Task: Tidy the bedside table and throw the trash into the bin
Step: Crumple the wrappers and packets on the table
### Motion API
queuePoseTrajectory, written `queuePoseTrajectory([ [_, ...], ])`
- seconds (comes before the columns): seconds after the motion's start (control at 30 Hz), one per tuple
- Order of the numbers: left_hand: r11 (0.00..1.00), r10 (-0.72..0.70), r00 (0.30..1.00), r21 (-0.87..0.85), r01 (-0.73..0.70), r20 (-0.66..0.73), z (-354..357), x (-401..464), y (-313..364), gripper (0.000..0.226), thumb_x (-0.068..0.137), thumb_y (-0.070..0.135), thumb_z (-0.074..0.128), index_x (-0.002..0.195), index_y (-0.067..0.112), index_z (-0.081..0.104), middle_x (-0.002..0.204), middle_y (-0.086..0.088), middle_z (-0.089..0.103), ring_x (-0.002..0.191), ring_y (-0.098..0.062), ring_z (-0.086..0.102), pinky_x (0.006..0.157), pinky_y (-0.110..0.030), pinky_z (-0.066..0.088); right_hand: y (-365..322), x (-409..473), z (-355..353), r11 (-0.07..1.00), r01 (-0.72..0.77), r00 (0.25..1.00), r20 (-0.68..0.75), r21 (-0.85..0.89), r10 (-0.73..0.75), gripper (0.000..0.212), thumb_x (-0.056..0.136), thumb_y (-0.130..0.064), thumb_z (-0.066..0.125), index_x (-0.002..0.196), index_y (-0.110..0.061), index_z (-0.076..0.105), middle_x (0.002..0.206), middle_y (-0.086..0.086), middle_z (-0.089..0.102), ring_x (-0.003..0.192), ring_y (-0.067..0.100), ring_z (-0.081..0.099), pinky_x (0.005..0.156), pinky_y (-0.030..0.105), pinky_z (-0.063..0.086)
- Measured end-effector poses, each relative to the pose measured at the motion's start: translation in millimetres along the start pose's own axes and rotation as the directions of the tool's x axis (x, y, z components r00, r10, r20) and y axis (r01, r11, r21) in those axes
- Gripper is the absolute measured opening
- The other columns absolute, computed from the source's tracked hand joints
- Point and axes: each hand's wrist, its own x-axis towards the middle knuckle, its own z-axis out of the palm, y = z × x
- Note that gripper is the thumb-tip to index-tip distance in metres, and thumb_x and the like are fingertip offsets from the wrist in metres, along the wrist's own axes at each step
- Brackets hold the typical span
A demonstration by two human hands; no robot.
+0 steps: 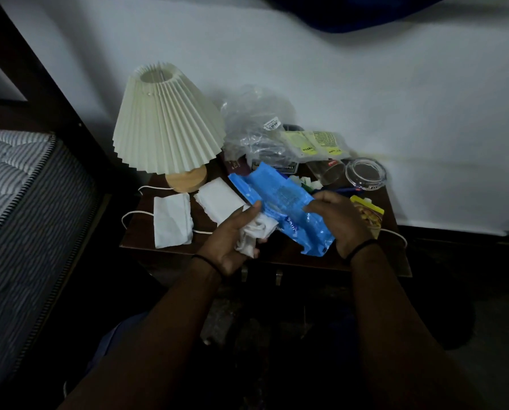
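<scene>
Both hands work at frame centre over the bedside table, the left hand closed on crumpled tissue, the right hand pinching a blue wrapper, which might slip loose or sweep the nearby glass over.

Blue wrapper — crinkled, flattened plastic, slanting across the table — pinched at its middle by the right hand, its lower end jutting below that hand; crumpled tissue bunched in the left hand, touching the wrapper; two flat white napkins left of and beyond the left hand; yellow snack packet just behind the right hand; clear bag — rumpled, well beyond both hands.
</scene>
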Motion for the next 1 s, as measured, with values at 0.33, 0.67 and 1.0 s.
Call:
queuePoseTrajectory([
  [0.33,0.989,0.143,0.986,0.058,-0.138,-0.091,-5,-1,0,0.046,0.076,0.030,0.078,0.118,0.017,0.063,0.109,-0.011,0.067,0.088,-0.028,0.064,0.067,-0.035,0.044,-20,-19,27,0.977,0.198,0.915,0.373,-0.080,-0.155,0.017,0.094,-0.033,0.058,0.102,-0.021,0.067,0.098,-0.001,0.071,0.087,0.009,0.067,0.077,0.019,0.050],
  [0.67,0.900,0.394,0.861,0.326,-0.290,-0.320,-4,-2,11,0.023,0.081,0.021,0.077,0.100,0.008,0.072,0.085,-0.006,0.072,0.077,-0.016,0.067,0.064,-0.029,0.052,-17,-17,18,0.982,0.168,0.954,0.263,-0.086,-0.141,0.021,0.087,-0.002,0.064,0.100,-0.016,0.068,0.092,0.005,0.071,0.070,0.010,0.066,0.066,0.023,0.051],
  [1.0,0.534,0.523,0.835,0.698,-0.478,0.172,10,-15,11,0.047,0.082,0.015,0.077,0.125,0.011,0.062,0.123,-0.002,0.068,0.113,-0.013,0.064,0.092,-0.023,0.049,-28,-21,20,0.924,0.370,0.880,0.357,-0.098,-0.315,0.014,0.088,-0.004,0.064,0.098,-0.014,0.061,0.089,-0.008,0.064,0.077,-0.001,0.060,0.071,0.019,0.048],
])
